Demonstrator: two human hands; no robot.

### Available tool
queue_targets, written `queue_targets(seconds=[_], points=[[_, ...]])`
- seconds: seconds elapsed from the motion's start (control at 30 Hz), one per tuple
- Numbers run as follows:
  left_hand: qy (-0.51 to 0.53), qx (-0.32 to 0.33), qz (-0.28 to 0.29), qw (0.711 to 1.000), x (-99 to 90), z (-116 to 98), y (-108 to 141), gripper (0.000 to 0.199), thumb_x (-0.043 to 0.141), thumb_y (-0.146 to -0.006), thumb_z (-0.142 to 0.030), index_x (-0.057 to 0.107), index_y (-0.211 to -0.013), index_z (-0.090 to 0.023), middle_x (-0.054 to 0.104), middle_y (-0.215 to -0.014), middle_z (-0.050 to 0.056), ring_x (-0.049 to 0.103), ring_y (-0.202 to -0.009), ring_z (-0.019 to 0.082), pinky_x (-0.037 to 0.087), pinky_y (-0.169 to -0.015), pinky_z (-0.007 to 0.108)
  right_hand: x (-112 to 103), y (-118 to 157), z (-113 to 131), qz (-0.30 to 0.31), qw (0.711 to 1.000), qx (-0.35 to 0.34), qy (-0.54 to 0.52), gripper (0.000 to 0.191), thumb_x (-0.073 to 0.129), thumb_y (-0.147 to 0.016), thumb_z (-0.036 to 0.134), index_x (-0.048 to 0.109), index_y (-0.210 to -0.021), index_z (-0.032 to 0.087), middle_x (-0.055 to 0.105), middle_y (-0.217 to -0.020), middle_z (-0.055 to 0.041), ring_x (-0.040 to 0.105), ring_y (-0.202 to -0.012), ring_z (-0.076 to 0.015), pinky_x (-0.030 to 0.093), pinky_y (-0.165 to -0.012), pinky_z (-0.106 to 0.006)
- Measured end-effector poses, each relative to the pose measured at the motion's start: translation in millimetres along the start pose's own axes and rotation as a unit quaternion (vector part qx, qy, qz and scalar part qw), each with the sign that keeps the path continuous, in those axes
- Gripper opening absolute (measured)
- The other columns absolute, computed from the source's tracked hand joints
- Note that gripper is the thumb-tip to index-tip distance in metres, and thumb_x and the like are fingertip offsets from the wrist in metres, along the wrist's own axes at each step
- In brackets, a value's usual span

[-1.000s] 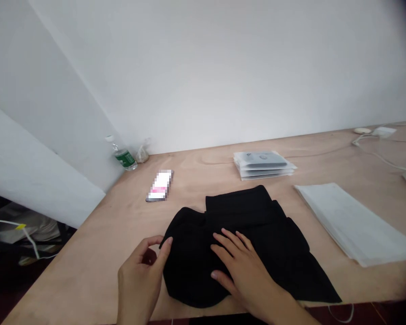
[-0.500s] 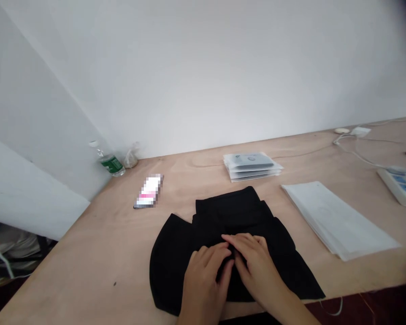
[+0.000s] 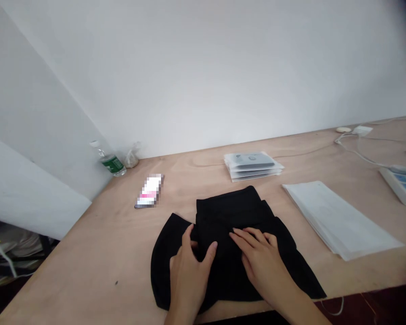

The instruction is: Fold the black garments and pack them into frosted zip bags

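A black cloth garment (image 3: 230, 212) lies folded in layers on the plywood table (image 3: 88, 253), its flared edges spread out. My left hand (image 3: 191, 271) rests on its left part, with the thumb and fingers apart around a fold. My right hand (image 3: 262, 262) lies flat on the right side of the cloth, fingers pointing left. Neither hand lifts the cloth. The garment's lower middle is hidden by my hands.
Behind the garment lie a phone-sized object (image 3: 149, 191) with a pixelated face and a stack of plastic packets (image 3: 252, 165). White flat sheets (image 3: 338, 219) lie to the right. A water bottle (image 3: 110, 161), a power strip (image 3: 397, 186) and cables stand farther back.
My hands, together at the garment's middle half a second ago, have moved apart. The left hand has shifted left and opened, and the right hand has slid slightly right.
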State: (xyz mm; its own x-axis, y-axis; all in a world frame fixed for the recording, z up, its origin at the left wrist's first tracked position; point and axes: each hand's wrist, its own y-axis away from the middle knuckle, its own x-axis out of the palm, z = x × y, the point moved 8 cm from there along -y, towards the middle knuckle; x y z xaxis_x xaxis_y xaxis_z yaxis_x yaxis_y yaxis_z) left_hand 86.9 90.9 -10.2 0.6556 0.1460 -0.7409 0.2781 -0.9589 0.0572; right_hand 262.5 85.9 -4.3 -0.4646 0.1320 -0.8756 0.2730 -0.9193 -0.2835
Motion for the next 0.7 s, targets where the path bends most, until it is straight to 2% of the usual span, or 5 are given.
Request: queue_targets(seconds=[0.17, 0.37, 0.43, 0.57, 0.7], points=[[0.143, -0.011, -0.063, 0.988, -16.5, 7, -2, 0.064, 0.062, -0.070, -0.038, 0.035, -0.124, -0.020, 0.059, -0.074, -0.001, 0.058, -0.070, 0.019, 0.045, -0.066, 0.032, -15, 2, 3, -0.054, 0.998, -0.005, -0.036, 0.039, 0.044, -0.082, 0.010, 0.056, -0.114, 0.028, 0.060, -0.118, 0.0009, 0.051, -0.102, -0.0197, 0.033, -0.081, -0.038], [0.168, 0.043, -0.231, 0.957, -53.3, -5, 2, 0.063, 0.063, -0.071, -0.027, 0.034, -0.126, -0.023, 0.055, -0.080, -0.002, 0.057, -0.078, 0.018, 0.046, -0.075, 0.035, -17, 8, -14, -0.098, 0.992, 0.020, -0.072, 0.030, 0.044, -0.085, 0.017, 0.054, -0.111, 0.027, 0.065, -0.098, -0.0005, 0.056, -0.088, -0.0175, 0.036, -0.074, -0.035], [0.133, 0.134, -0.239, 0.953, -43.7, -31, 10, 0.055, 0.061, -0.072, -0.022, 0.039, -0.123, -0.023, 0.055, -0.082, -0.001, 0.056, -0.079, 0.017, 0.046, -0.076, 0.034, -12, 8, -22, -0.083, 0.992, 0.043, -0.089, 0.028, 0.043, -0.086, 0.019, 0.054, -0.110, 0.028, 0.066, -0.094, 0.0008, 0.057, -0.083, -0.0170, 0.036, -0.073, -0.035], [0.012, 0.329, -0.116, 0.937, 8.6, -78, 32, 0.053, 0.060, -0.071, -0.014, 0.045, -0.120, -0.024, 0.058, -0.098, 0.004, 0.055, -0.090, 0.020, 0.045, -0.080, 0.038, -8, 11, -40, -0.080, 0.978, 0.119, -0.150, 0.028, 0.037, -0.090, 0.027, 0.051, -0.114, 0.029, 0.066, -0.098, 0.0010, 0.058, -0.086, -0.0175, 0.037, -0.079, -0.037], [-0.064, 0.351, -0.106, 0.928, 22.4, -72, 44, 0.056, 0.067, -0.062, -0.013, 0.051, -0.115, -0.023, 0.055, -0.103, 0.008, 0.052, -0.096, 0.026, 0.044, -0.080, 0.044, -7, 15, -51, -0.067, 0.961, 0.191, -0.187, 0.031, 0.036, -0.090, 0.040, 0.049, -0.117, 0.033, 0.064, -0.104, 0.0011, 0.056, -0.089, -0.0193, 0.038, -0.082, -0.039]])
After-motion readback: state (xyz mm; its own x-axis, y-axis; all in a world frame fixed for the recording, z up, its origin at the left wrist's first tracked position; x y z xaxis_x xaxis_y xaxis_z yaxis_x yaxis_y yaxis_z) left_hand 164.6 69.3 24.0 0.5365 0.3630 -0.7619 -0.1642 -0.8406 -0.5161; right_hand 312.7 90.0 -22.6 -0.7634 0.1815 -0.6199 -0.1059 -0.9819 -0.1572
